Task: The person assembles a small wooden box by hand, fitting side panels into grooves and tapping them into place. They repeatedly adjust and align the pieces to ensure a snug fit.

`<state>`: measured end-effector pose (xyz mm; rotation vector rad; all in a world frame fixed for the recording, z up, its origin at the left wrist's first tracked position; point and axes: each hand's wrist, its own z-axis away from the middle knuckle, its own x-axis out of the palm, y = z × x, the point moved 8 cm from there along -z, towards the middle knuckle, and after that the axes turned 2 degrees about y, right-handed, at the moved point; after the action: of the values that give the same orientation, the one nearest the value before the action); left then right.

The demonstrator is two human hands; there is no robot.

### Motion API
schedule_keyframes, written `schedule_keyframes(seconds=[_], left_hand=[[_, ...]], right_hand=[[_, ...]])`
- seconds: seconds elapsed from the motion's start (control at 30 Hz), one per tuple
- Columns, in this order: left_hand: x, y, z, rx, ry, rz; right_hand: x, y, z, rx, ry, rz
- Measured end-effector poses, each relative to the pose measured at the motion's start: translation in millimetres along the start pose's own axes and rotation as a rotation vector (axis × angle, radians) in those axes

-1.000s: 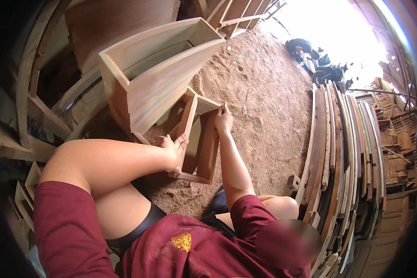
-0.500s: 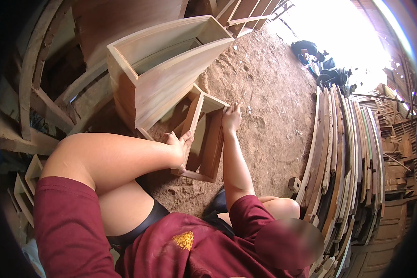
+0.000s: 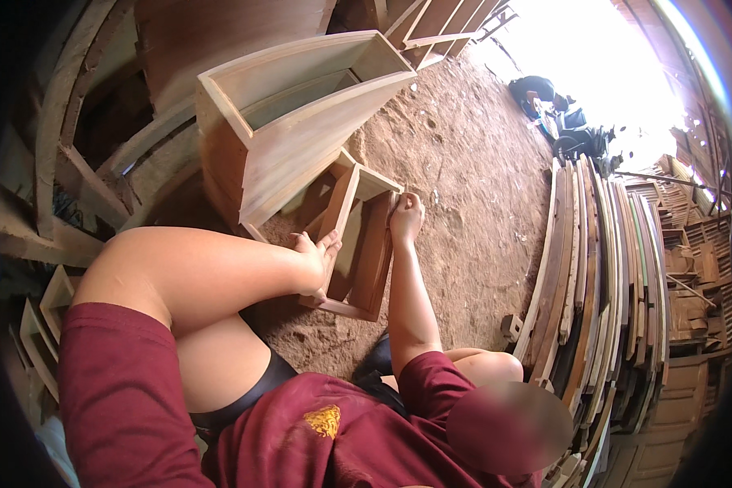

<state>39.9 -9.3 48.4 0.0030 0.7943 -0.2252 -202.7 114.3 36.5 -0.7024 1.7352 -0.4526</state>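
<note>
An open wooden drawer-like box [image 3: 374,244] stands on the dirt floor in front of me, with pale and reddish-brown sides. My left hand [image 3: 321,254] lies on its left side board, fingers stretched out and spread. Against the top of the right side board, near the far corner, my right hand [image 3: 407,218] is closed with its fingers curled. Whatever it may hold is hidden by the fingers. Just beyond the box, to the left, stands a larger pale wooden cabinet carcass [image 3: 325,134] with an open top.
A long stack of wooden planks [image 3: 598,276] runs along the right. More wooden frames [image 3: 65,191] crowd the left, and other open furniture [image 3: 447,28] stands at the far end. A dark motorbike [image 3: 577,130] is near the bright opening. Bare dirt floor [image 3: 472,179] lies between.
My right hand has moved slightly nearer along the right side board, and its fingers are curled more tightly. My left hand keeps its place on the box.
</note>
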Motion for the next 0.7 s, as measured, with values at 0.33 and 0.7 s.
schedule_keyframes(seconds=[0.33,0.7], left_hand=[[-12,7,5,0.163,0.106,-0.142],[-107,-27,37,0.491,0.547,1.290]], right_hand=[[-20,33,3,0.087,-0.110,-0.130],[-121,-94,90,0.352,-0.850,-0.933]])
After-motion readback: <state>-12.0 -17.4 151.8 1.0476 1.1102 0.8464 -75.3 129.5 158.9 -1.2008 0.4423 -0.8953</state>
